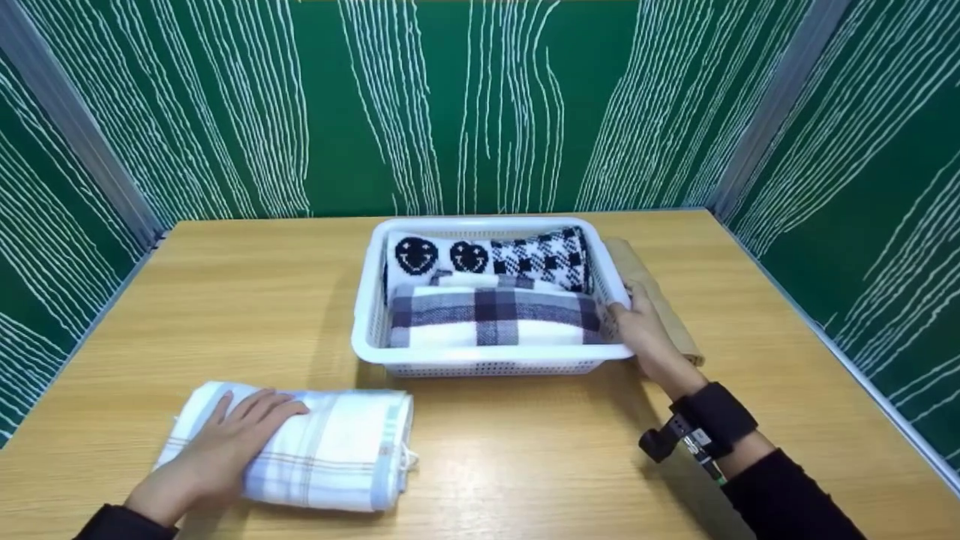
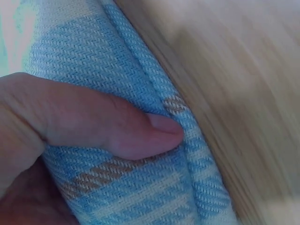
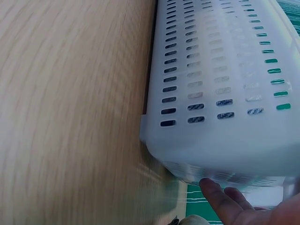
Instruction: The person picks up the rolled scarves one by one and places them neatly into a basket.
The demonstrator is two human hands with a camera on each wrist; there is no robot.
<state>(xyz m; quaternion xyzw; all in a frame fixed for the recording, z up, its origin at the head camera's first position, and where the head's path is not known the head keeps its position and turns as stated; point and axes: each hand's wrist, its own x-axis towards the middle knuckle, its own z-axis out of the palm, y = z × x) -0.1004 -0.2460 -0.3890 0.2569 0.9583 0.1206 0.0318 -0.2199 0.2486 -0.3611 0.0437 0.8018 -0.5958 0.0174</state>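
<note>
A white plastic basket (image 1: 491, 355) with slotted walls stands mid-table. In it lie a folded brown-and-white plaid cloth (image 1: 495, 311) and, behind that, a black-and-white patterned knit cloth (image 1: 487, 255). My right hand (image 1: 646, 330) holds the basket by its right side near the front corner, thumb at the rim; the right wrist view shows fingers (image 3: 220, 199) against the outer wall. At the front left, my left hand (image 1: 225, 442) rests on a folded white-and-blue plaid cloth (image 1: 337, 450), fingers extended across its top. The thumb (image 2: 140, 131) lies along its edge in the left wrist view.
A folded tan cloth (image 1: 660, 307) lies against the basket's right side, partly behind my right hand. The wooden table (image 1: 247, 300) ends at green panels (image 1: 345, 150) with white wavy lines at the back and both sides.
</note>
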